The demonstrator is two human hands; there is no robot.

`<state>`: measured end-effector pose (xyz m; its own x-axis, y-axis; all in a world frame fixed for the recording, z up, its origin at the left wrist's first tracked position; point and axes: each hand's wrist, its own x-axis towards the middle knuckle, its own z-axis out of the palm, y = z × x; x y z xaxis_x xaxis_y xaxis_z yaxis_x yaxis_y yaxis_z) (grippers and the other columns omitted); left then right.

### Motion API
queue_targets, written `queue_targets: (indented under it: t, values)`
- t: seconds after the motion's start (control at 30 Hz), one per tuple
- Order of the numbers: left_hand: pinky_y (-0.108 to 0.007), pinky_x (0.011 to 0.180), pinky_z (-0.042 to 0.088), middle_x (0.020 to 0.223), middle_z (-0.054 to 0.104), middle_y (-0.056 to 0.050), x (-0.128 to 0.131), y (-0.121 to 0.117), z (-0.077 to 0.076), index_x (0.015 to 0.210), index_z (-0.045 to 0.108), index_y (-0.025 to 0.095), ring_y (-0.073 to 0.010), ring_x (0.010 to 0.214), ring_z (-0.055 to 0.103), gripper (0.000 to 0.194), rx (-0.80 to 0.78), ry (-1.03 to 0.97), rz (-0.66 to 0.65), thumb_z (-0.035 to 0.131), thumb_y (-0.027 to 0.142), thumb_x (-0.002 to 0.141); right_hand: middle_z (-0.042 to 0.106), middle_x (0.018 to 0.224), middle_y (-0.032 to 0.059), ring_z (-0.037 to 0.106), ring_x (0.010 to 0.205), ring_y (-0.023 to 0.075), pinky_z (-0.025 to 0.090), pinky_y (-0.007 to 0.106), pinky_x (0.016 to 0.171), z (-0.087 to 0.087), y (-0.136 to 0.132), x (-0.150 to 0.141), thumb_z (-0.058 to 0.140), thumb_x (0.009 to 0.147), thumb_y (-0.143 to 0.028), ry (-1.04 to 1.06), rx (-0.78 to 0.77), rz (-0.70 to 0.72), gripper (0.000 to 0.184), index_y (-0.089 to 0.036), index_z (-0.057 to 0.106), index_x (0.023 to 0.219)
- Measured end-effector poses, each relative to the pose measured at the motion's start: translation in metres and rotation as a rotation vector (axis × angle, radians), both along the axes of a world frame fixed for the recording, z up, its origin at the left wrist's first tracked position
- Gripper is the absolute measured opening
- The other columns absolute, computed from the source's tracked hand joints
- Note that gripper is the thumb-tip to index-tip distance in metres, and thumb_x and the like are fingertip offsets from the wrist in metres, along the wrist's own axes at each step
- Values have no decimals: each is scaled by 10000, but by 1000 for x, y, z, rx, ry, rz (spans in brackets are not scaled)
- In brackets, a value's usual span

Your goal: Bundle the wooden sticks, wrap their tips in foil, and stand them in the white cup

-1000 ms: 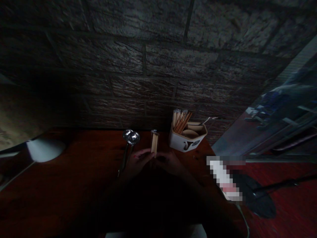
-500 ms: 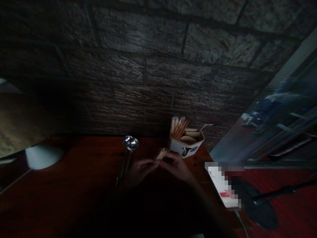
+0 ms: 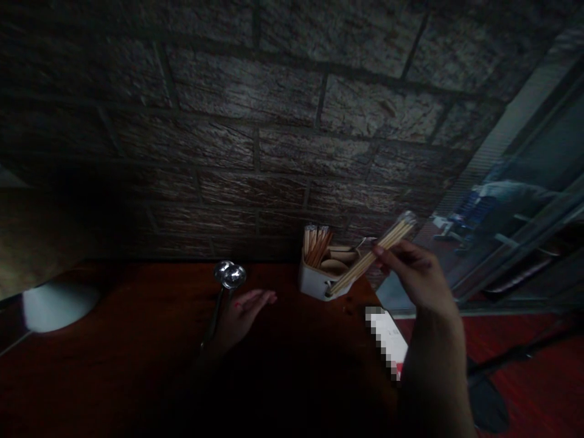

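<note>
My right hand [image 3: 410, 267] grips a bundle of pale wooden chopsticks [image 3: 371, 255] in clear plastic, tilted up to the right. The bundle's lower end passes in front of a white utensil holder [image 3: 314, 286]; whether they touch I cannot tell. In the holder's left part stand more wrapped chopsticks [image 3: 310, 243] and brown chopsticks [image 3: 320, 249]. Over the table, my left hand [image 3: 246, 313] is empty, its fingers stretched out. Just beside it lie two shiny metal ladles [image 3: 234, 277], their round bowls overlapping and their handles partly hidden by the hand.
A brick wall [image 3: 287, 152] rises behind the wooden table [image 3: 150, 316]. On the left is a white lamp-like object [image 3: 59, 307] with a cord. A partly blurred white box [image 3: 392, 340] sits at the right edge, and beyond it is red floor [image 3: 538, 371].
My hands have separated. The right one has carried the chopsticks up and right, in front of the holder; the left has let go and stays near the ladles. The view has shifted slightly.
</note>
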<state>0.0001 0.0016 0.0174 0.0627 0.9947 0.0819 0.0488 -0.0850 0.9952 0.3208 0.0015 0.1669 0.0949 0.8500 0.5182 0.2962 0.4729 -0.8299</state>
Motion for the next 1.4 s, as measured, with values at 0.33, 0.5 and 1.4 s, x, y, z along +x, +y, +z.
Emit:
queue_targets:
  t: [0.33, 0.5, 1.4]
  values:
    - [-339, 906, 558, 941, 774, -77, 18, 66, 81, 946, 738, 154, -201, 935, 726, 368, 235, -264, 298, 779, 466, 754, 596, 625, -13, 512, 544, 96, 406, 211, 489, 11, 55, 0, 755, 797, -420, 37, 105, -104, 283, -171, 654, 708]
    - [-332, 869, 555, 980, 764, -72, 47, 100, 106, 945, 731, 160, -204, 949, 714, 360, 290, -323, 283, 798, 436, 725, 577, 680, -22, 522, 596, 93, 415, 199, 525, -3, 80, -3, 740, 798, -442, 64, 69, 24, 297, -171, 624, 757]
    - [-431, 1024, 477, 1220, 667, -131, 92, 150, 94, 1246, 572, 166, -251, 1139, 640, 665, 177, -158, -107, 852, 289, 656, 770, 888, 70, 700, 767, 182, 466, 246, 668, -32, 125, -19, 630, 844, -175, -617, -224, 28, 185, -160, 713, 1008]
